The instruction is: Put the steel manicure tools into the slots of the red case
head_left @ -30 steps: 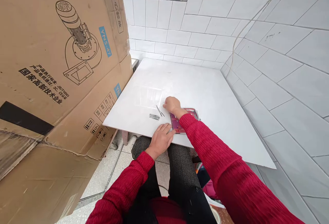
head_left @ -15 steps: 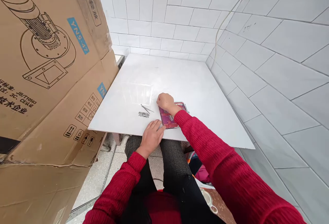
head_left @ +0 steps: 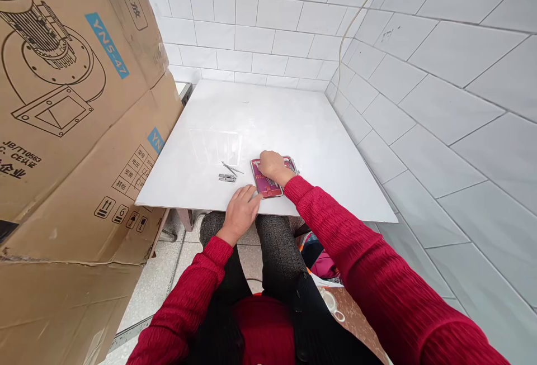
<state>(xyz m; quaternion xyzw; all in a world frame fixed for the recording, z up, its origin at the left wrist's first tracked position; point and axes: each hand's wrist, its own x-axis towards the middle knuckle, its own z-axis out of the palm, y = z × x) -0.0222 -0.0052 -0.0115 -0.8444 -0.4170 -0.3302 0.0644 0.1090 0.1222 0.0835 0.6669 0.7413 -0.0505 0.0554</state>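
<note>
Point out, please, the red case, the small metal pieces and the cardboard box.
Red case (head_left: 263,184): head view, on a bare part of its inside.
Small metal pieces (head_left: 227,178): head view, on the flat pieces nearest the person.
Cardboard box (head_left: 81,172): head view, on its printed side.

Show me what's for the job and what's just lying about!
For the job, it seems:
purple-red case, under the right hand, with the left hand at its near edge
small metal pieces beside it
white tabletop

Just about:
big cardboard box
wall cable
pink thing below the tabletop
</note>
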